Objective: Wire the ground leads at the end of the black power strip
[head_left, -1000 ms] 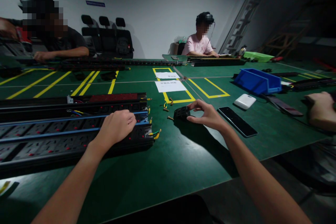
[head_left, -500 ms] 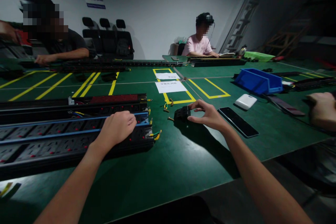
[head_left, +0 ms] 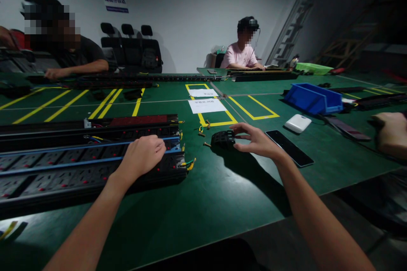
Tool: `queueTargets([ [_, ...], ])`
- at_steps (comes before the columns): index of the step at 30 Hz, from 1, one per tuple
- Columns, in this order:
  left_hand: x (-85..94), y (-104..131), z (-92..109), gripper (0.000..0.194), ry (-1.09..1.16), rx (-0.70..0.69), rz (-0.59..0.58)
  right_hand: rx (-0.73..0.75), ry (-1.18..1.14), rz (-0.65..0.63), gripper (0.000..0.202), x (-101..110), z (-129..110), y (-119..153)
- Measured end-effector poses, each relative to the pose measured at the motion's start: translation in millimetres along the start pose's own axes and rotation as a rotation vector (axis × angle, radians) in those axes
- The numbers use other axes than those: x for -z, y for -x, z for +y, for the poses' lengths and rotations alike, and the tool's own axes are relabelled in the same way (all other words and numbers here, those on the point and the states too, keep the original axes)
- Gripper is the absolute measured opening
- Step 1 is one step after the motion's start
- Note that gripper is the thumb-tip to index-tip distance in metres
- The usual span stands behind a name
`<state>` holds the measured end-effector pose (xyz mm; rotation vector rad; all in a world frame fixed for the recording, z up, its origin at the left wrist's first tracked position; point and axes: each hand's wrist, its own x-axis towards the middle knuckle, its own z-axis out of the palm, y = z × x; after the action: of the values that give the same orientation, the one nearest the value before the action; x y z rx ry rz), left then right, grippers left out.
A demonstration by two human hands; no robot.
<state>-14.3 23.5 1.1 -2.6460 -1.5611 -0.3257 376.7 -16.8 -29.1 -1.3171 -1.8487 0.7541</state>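
- Right hand (head_left: 254,139), thumb and fingers parted, brackets the right end of a black slotted module (head_left: 223,138); actual contact cannot be told.
- The module sits well in from the near edge of the green worktable (head_left: 197,216), a brass screw (head_left: 207,144) just beside it.
- Left hand (head_left: 144,154), fingers curled, lies over power-socket strips (head_left: 84,175) left of the module; its grip cannot be told.
- Best handled by pinching the module's sides squarely, clear of the screw, the left hand steadying the strips.
- Palm undersides are hidden; the frame crops the strips' left ends; the module's slots blur into shadow.
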Motion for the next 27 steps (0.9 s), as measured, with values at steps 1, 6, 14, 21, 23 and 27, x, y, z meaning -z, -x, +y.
queueTargets([
  [1, -0.1, 0.1, -0.1, 0.037, 0.0, 0.0, 0.0, -0.006, 0.001, 0.004, 0.054, -0.4, 0.4, 0.3],
  [6, -1.4, -0.6, -0.2, 0.037, -0.012, -0.003, 0.008, -0.033, -0.01, 0.025, 0.055, -0.8, 3.2, 1.2],
  [14, -3.1, -1.2, -1.9, 0.037, -0.017, -0.002, -0.001, -0.053, -0.057, -0.003, 0.053, 1.5, 8.4, 0.9],
  [21, -2.6, -1.0, -2.0, 0.037, -0.026, -0.006, -0.003, -0.044, 0.02, -0.001, 0.049, 2.7, 4.5, 0.8],
  [23, -1.4, -0.8, -1.3, 0.038, -0.029, -0.007, -0.005, -0.041, 0.046, -0.02, 0.048, 2.9, 3.4, 0.9],
  [27, 0.7, -0.1, 0.0, 0.038, -0.039, -0.012, -0.01, -0.044, 0.108, -0.05, 0.049, 2.6, 4.4, 0.7],
])
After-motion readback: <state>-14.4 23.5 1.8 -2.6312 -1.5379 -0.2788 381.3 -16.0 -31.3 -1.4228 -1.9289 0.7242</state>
